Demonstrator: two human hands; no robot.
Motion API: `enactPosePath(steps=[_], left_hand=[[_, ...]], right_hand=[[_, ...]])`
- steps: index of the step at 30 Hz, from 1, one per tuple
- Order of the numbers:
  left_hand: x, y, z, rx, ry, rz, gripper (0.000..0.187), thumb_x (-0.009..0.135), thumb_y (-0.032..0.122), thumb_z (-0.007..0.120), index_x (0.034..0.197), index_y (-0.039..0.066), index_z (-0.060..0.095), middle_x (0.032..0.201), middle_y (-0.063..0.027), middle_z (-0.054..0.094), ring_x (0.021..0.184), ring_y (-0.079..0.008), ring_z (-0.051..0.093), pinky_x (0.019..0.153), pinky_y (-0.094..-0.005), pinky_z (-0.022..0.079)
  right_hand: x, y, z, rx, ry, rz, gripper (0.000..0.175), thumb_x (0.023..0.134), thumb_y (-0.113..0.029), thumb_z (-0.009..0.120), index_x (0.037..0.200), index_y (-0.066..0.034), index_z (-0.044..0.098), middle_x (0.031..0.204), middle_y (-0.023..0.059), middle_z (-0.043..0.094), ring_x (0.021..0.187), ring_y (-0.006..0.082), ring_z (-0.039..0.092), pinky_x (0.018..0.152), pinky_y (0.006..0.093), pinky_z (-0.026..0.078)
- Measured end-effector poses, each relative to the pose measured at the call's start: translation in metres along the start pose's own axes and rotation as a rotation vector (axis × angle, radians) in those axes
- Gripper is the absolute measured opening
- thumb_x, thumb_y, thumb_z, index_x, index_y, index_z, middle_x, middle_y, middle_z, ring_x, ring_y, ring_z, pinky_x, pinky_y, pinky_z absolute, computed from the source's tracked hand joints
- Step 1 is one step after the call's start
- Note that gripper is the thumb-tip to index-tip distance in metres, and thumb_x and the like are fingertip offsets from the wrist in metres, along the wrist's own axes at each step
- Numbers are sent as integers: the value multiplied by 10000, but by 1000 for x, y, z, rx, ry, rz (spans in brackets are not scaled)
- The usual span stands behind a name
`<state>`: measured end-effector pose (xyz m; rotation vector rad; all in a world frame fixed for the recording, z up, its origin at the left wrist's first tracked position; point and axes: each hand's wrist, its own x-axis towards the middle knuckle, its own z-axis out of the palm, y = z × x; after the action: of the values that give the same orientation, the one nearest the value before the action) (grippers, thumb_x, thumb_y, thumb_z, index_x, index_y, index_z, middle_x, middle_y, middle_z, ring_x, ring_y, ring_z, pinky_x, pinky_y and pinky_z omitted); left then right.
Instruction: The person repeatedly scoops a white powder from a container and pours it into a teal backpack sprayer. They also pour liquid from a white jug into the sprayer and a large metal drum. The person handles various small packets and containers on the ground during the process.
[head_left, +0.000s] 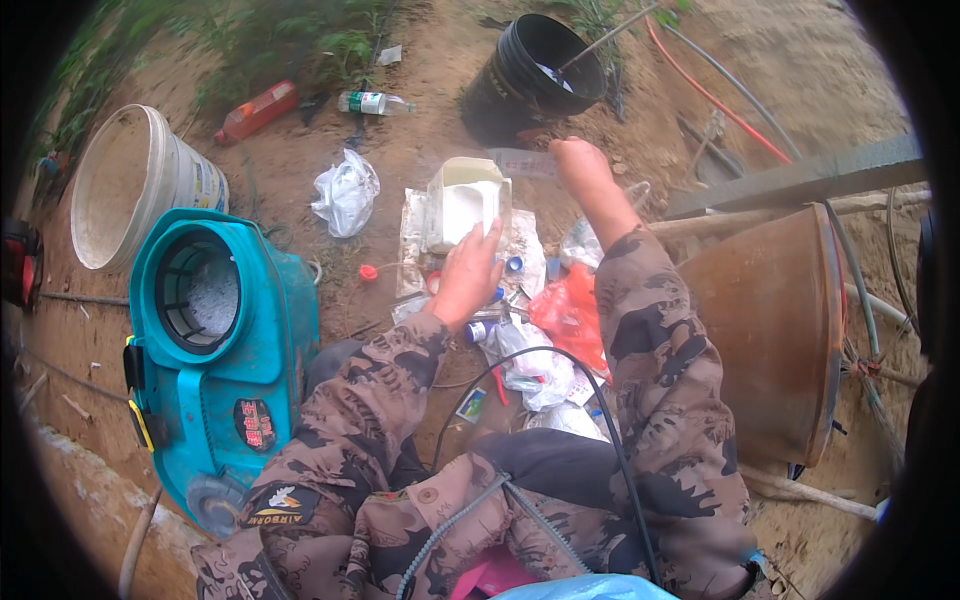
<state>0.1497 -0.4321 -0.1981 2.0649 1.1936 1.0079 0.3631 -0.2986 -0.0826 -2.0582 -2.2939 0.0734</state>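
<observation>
A cut-open pale plastic jug with white material inside stands on a dirty flattened sack. My left hand reaches over its near side, fingers extended; whether they touch the jug is unclear. To the right of the jug, my right hand is closed at the end of a clear plastic packet bearing red writing. Near my left hand lie a blue cap and a small bottle with a dark blue cap. A red plastic bag lies below my right forearm.
A teal sprayer tank with an uncovered strainer mouth stands left, before a tipped white bucket. A black bucket holding a stick stands ahead. A large brown tub is at right. A black hose arches before me.
</observation>
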Motion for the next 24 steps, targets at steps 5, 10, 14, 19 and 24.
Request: enactPosePath(steps=[5,10,14,19,24], left_hand=[[0,0,-3,-20,16,15,690,839,85,653,1480,34,403,1127,-245,571,1023,-442,578,872,-501,494],[1,2,-6,-43,-25,-17,688,832,63,642,1477,37,404,1110,-245,577,1010,-441,579,863,-499,492],[1,2,-7,-59,-8,0,689,831,54,636,1478,40,397,1087,-243,578,993,-444,578,851,-500,491],[1,2,-7,-61,0,1,688,834,54,636,1478,45,395,1067,-234,579,975,-440,580,835,-505,490],[2,-1,-6,-78,-10,0,664,838,69,644,1464,47,422,1051,-216,584,971,-425,585,829,-502,490]], right_hand=[[11,-21,2,-155,-4,-93,226,906,-167,552,1028,-95,728,1087,165,699,1027,355,680,866,447,552],[14,-37,-2,-150,-29,-89,276,899,-149,578,1131,-154,726,1116,158,669,1100,356,651,924,440,533],[11,-47,-5,-164,-47,-111,269,902,-161,583,1124,-157,735,1120,162,663,1100,360,648,927,447,532],[12,-54,-1,-155,-54,-121,235,895,-163,588,1076,-141,737,1121,160,657,1107,361,642,913,456,534],[12,-54,13,-171,-27,-175,232,885,-139,584,1056,-135,741,1094,161,665,1064,365,651,896,459,535]])
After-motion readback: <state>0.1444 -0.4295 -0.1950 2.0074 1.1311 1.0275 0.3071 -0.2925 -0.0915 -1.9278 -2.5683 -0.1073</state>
